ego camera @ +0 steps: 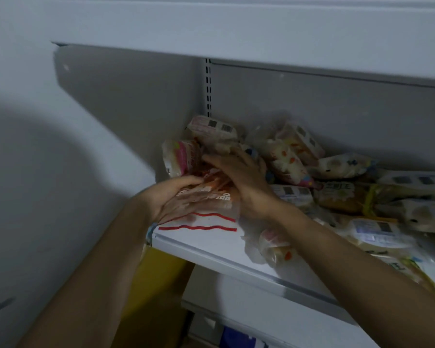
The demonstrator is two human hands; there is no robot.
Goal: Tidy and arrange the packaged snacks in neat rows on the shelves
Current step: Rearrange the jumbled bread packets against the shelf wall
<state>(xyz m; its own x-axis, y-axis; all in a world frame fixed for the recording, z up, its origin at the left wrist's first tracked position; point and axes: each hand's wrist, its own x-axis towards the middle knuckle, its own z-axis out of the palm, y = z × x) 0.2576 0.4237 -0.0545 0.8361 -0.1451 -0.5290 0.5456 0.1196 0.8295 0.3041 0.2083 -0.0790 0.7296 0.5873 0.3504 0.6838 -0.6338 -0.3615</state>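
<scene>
1. Just below the left hand (172, 197) runs the front edge of the white shelf (211, 249), sloping down toward the right; the left wrist is just at the shelf's left corner.
2. To the left of the left hand is a plain white wall (60, 159), very near to the forearm, so on this side there is little room.
3. Above both hands is open room up to the underside of the upper shelf (236, 33); behind them stands the grey back panel (136, 96) with a slotted upright (208, 89).
4. In front of the right hand (241, 179), toward the shelf edge, there is a bare strip of white shelf surface.
5. The clear packet with red wavy lines (206, 212) lies flat on the shelf at its left end, between the two hands. The left hand's fingers are curled around its left side and hold it. The right hand lies on top of its right part with fingers stretched and spread; whether the thumb pinches the packet, I cannot tell.
6. Just beyond the fingertips of both hands stands a pink and white packet (181, 156), and behind this one another pale packet (211, 128) leans at the back panel.
7. To the right of the right hand lies a disordered heap of snack packets (349, 192), some on top of others, reaching along the shelf to the picture's edge.
8. Under the right forearm, near the front edge, lies one small clear packet (274, 247).
9. Below the left forearm, under the shelf, a yellow box (158, 285) shows.
</scene>
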